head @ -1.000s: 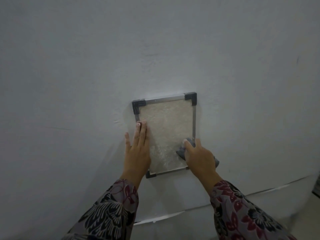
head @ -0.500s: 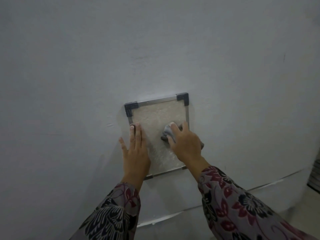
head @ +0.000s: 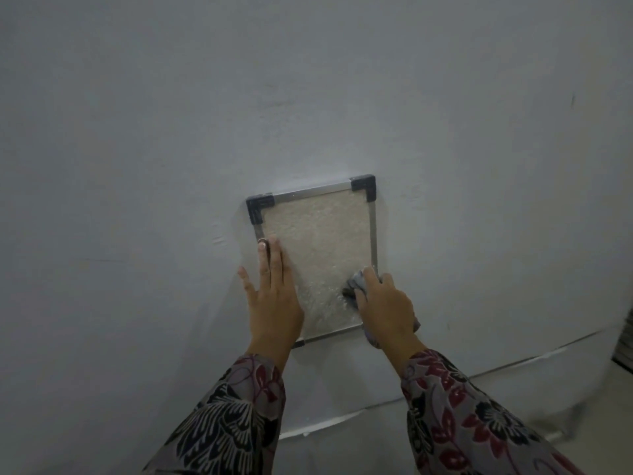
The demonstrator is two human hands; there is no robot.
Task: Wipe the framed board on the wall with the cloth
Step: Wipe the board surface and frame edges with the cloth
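A small framed board (head: pixel 318 234) hangs on the grey wall, with a pale textured face, thin metal edges and black plastic corners. My left hand (head: pixel 274 296) lies flat against the board's left edge, fingers straight and together. My right hand (head: pixel 387 306) presses a bunched grey cloth (head: pixel 356 284) onto the board's lower right part, near the right edge. Most of the cloth is hidden under that hand, and a bit of it shows below the wrist. The board's lower right corner is covered.
The wall (head: pixel 308 97) fills nearly the whole view. A white ledge or seam (head: pixel 496 375) runs diagonally below the board. A dark striped object (head: pixel 625 341) shows at the right edge. Patterned sleeves cover both forearms.
My right hand with the cloth went up to the board's upper middle, then came back down to the lower right. My left hand stayed on the left edge.
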